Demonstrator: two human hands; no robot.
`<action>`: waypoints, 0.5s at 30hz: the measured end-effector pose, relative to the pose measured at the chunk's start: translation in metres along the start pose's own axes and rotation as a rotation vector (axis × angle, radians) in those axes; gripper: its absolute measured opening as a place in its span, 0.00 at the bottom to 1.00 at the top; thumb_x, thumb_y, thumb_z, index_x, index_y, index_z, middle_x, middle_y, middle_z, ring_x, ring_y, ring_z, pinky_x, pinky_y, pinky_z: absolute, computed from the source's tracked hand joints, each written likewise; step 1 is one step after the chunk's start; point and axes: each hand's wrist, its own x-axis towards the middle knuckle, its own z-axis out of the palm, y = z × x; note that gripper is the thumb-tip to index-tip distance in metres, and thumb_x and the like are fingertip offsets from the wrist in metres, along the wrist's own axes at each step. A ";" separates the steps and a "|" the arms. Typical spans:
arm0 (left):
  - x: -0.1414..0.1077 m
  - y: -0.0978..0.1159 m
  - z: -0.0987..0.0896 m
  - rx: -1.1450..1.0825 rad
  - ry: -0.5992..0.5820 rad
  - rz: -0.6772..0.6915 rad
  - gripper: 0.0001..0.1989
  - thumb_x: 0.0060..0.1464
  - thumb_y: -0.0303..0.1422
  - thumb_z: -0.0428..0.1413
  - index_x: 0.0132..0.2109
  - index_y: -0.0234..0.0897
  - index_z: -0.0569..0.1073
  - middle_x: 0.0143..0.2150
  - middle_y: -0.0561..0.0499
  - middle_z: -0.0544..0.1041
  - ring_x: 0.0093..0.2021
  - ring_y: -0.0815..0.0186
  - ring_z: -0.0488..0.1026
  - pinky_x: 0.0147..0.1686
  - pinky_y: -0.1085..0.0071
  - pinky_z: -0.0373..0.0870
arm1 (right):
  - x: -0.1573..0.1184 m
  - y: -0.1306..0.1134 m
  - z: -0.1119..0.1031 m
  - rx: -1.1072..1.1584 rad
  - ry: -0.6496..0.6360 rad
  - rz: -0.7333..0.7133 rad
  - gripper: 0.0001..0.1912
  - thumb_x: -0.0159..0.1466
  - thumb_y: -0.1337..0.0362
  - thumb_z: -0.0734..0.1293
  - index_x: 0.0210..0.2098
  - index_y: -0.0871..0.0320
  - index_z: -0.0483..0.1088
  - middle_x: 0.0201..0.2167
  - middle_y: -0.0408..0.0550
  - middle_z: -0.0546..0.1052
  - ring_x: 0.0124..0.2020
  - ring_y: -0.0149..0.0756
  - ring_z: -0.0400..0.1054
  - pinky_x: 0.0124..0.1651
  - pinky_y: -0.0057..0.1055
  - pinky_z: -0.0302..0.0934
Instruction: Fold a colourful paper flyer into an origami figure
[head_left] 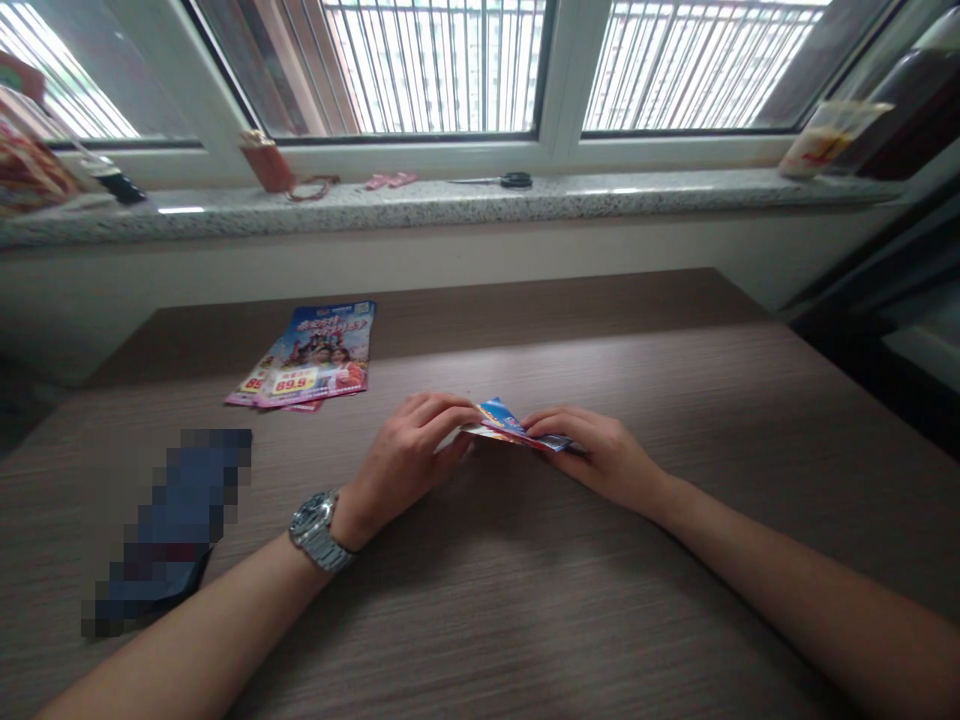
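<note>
A small folded leaflet [504,422], blue with red and white parts, is held between both hands over the middle of the table. My left hand [409,450], with a metal watch [321,530] at the wrist, grips its left end between thumb and fingers. On the right end, the fingers of my right hand [592,450] are closed round the paper. Behind and to the left lies a small pile of printed leaflets [322,350], the top one blue and pink. The underside of the held leaflet is mostly hidden.
A blurred-out dark blue object [176,530] lies on the brown table [465,620] beside my left forearm. Along the stone sill [600,195] are a red-brown case [268,165], pink pieces [390,181], scissors [514,180] and a plastic cup [829,140].
</note>
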 end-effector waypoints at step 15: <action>-0.004 0.012 -0.003 -0.096 0.200 -0.090 0.16 0.66 0.29 0.57 0.60 0.41 0.68 0.44 0.49 0.78 0.42 0.66 0.78 0.43 0.69 0.79 | 0.000 -0.005 0.005 -0.014 0.118 0.147 0.06 0.71 0.62 0.65 0.44 0.55 0.74 0.38 0.48 0.80 0.38 0.37 0.75 0.39 0.31 0.69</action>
